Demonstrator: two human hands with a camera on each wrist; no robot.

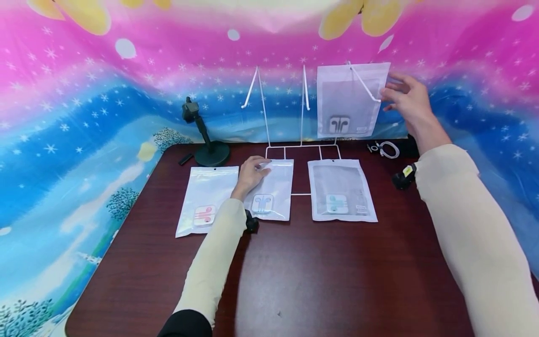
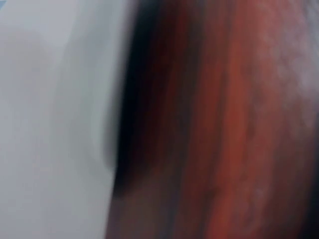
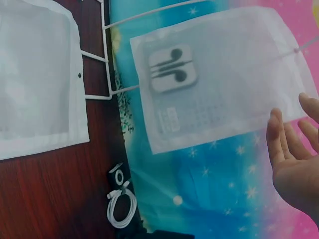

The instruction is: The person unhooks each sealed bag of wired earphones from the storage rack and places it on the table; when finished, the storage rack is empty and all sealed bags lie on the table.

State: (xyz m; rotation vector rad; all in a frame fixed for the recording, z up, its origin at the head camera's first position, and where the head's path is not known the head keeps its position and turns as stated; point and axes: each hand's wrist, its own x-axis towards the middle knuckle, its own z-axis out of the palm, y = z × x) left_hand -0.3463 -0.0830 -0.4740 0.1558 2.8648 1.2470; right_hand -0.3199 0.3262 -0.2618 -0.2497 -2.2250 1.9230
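Nearest me, my left grip [image 1: 251,172] lay just left of centre in the head view, fingers relaxed and flat, pressing the top of the middle bag [image 1: 271,189] against the counter [image 1: 320,281]; it curled round nothing. That bag showed a blue earphone case. The left wrist view was only a blur of white and red-brown. To the left of my hand lay a bag with a pink case [image 1: 206,200], and to the right another bag with a pale blue case [image 1: 341,189], all three flat on the counter and apart from each other.

Behind them stood a white wire rack [image 1: 302,117], its base at the counter's far edge. Left of it stood a black stand [image 1: 206,135]; at right lay a coiled white cable [image 1: 388,150].

Farthest, in the upper right, a fourth bag [image 1: 351,100] with a dark earphone case hung from the rack's right hook. My right grip [image 1: 406,100] was spread wide just beside its right edge, holding nothing; I could not tell whether the fingertips touched it.
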